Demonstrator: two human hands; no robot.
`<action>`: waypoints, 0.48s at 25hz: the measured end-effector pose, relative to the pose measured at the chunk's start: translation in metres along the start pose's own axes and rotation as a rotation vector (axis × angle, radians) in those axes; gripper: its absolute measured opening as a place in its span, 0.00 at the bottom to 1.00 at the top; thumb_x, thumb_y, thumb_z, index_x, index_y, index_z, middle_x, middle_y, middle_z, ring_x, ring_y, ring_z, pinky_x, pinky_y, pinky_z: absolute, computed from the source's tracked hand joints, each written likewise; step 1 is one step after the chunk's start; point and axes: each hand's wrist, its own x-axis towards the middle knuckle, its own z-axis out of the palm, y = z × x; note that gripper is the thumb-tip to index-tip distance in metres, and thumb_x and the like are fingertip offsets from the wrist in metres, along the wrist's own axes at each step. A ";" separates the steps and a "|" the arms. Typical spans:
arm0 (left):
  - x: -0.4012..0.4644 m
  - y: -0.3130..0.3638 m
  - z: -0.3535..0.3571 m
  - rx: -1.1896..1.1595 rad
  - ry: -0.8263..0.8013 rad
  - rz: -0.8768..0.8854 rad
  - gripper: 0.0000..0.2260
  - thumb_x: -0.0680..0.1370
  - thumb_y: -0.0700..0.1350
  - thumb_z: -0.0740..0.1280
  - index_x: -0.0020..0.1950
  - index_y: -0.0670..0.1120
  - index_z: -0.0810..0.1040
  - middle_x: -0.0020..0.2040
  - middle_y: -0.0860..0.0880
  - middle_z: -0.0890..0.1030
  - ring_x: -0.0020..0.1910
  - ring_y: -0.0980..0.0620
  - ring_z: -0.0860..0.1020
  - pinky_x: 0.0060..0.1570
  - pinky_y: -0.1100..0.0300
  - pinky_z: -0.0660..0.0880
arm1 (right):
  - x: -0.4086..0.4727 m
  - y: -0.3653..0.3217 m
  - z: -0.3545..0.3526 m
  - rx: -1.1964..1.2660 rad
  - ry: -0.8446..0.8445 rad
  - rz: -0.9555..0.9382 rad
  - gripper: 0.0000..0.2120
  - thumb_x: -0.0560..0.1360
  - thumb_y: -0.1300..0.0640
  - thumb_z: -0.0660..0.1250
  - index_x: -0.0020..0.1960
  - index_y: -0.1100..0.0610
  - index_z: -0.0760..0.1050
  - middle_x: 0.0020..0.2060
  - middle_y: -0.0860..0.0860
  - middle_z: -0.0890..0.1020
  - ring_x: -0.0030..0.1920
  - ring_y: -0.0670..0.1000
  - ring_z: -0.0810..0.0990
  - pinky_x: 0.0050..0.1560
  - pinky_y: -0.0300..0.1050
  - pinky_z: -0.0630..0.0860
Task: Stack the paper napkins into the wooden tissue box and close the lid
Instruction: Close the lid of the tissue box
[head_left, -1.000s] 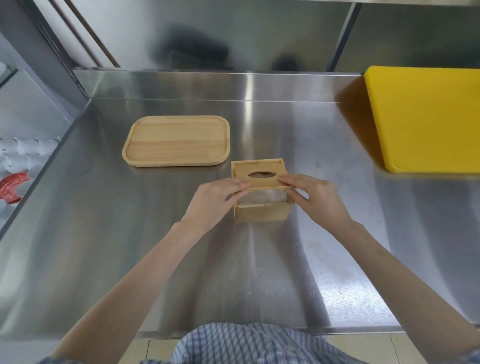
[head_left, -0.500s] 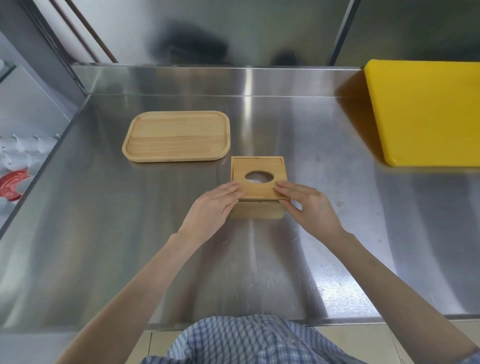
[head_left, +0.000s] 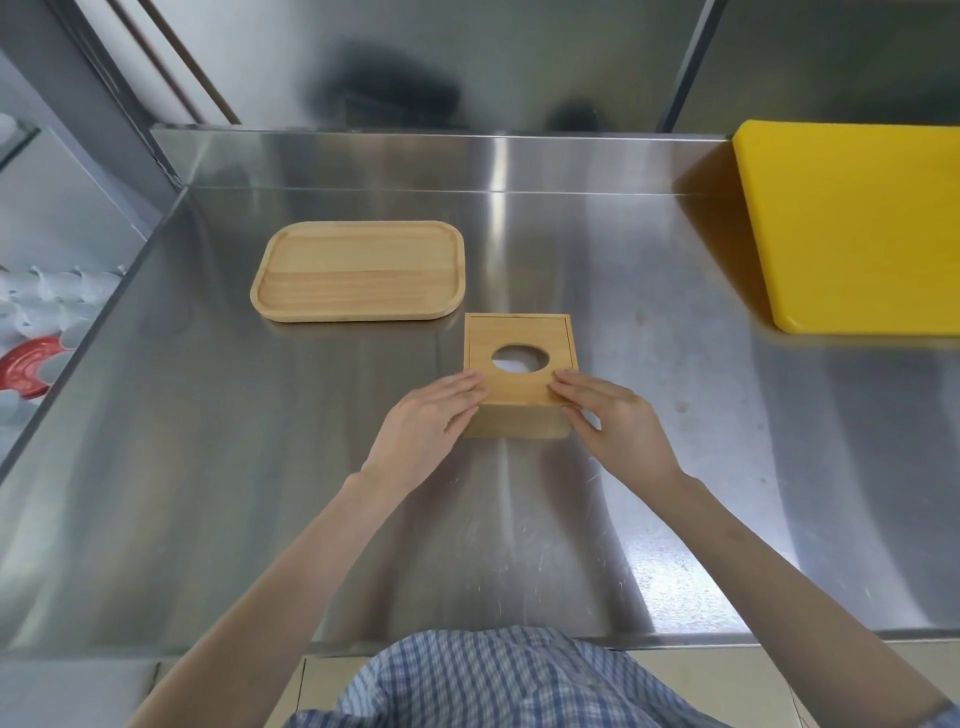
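The wooden tissue box (head_left: 514, 423) stands at the middle of the steel counter. Its lid (head_left: 519, 332) lies flat on top, and white paper napkins (head_left: 519, 359) show through the lid's oval hole. My left hand (head_left: 426, 426) rests at the box's near left corner with fingertips on the lid's edge. My right hand (head_left: 608, 421) is at the near right corner, fingertips also on the lid. Both hands press on the lid rather than grasp it.
A wooden tray (head_left: 358, 275) lies behind and left of the box. A yellow cutting board (head_left: 852, 228) sits at the far right. The counter's left edge drops to a lower shelf with white cups and a red object (head_left: 26, 364). A steel backsplash rises behind.
The lid was tilted up over the box with the inside showing. It has come down flat onto the box, with both hands following it and staying at its near corners.
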 end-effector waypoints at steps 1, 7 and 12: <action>0.001 0.000 -0.001 0.018 0.013 0.006 0.17 0.75 0.48 0.58 0.53 0.45 0.84 0.56 0.49 0.84 0.57 0.54 0.81 0.52 0.56 0.79 | 0.000 -0.001 -0.001 0.007 -0.012 0.008 0.13 0.70 0.64 0.70 0.54 0.58 0.82 0.55 0.53 0.84 0.55 0.54 0.83 0.56 0.50 0.79; 0.016 0.008 -0.007 -0.072 -0.028 -0.206 0.20 0.78 0.49 0.63 0.68 0.45 0.72 0.69 0.48 0.73 0.70 0.50 0.69 0.68 0.53 0.65 | 0.030 -0.012 -0.019 0.055 -0.162 0.104 0.10 0.73 0.59 0.68 0.53 0.58 0.81 0.53 0.54 0.83 0.54 0.57 0.79 0.57 0.53 0.74; 0.034 0.015 -0.002 -0.616 -0.125 -0.761 0.30 0.78 0.53 0.61 0.76 0.43 0.55 0.76 0.46 0.62 0.75 0.49 0.62 0.73 0.56 0.58 | 0.076 -0.025 -0.022 -0.150 -0.354 0.043 0.12 0.76 0.55 0.64 0.57 0.54 0.79 0.62 0.53 0.75 0.64 0.56 0.70 0.66 0.51 0.65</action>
